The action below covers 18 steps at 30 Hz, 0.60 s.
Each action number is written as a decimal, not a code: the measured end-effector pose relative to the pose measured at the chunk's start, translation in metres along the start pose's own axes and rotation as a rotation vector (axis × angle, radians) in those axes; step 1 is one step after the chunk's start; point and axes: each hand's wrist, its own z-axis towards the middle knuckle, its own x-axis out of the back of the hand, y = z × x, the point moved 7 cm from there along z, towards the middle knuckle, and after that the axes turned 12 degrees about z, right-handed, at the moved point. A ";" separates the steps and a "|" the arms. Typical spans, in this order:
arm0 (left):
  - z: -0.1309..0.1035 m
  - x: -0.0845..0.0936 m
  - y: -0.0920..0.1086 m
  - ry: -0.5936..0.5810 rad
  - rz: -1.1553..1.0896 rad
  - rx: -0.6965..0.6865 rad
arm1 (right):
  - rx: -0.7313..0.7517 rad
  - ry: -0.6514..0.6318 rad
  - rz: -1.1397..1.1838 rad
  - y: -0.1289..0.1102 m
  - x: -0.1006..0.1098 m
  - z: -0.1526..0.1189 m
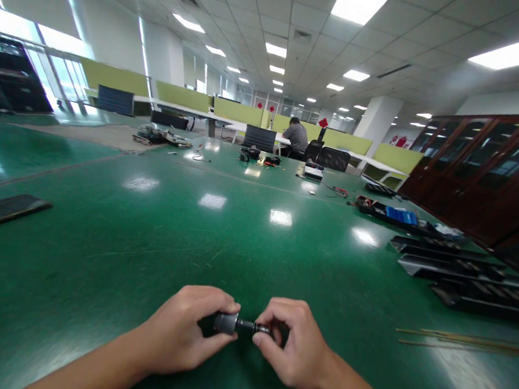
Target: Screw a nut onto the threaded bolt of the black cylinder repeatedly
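A dark cylindrical part (229,323) is lying level between my 2 hands, at the near middle of the scene, its wide barrel pointing left and its slim stem pointing right. My left hand (179,330) is gripping the barrel, thumb and finger closing narrowly around it. My right hand (294,346) is pinching the stem near its far right end, its other fingers curling in. I am judging the barrel to be smooth, so a slackening left pinch could be letting it roll or slip. The stem is giving my right fingertips little surface, so pulling or twisting off line could be bending it, or making it jump free if it is coming apart there. I cannot tell whether the 2 sections are separate pieces.

Under my hands the green tabletop (154,252) is shining; anything dropping could be skidding or rolling away. To the right, thin rods (465,341) are lying near, and black rails (455,270) are sitting beyond them; a small piece rolling that way could be getting lost among them. A dark flat slab (6,212) is resting to the left, well apart. At the far side a person (297,136) is sitting, well out of my reach.
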 end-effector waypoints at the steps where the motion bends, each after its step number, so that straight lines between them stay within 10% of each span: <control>1: 0.000 0.001 0.001 0.002 0.001 -0.008 | 0.000 0.002 -0.004 0.000 0.000 0.000; 18: 0.002 0.004 -0.002 0.001 -0.015 -0.020 | -0.007 0.017 -0.014 0.003 0.004 0.000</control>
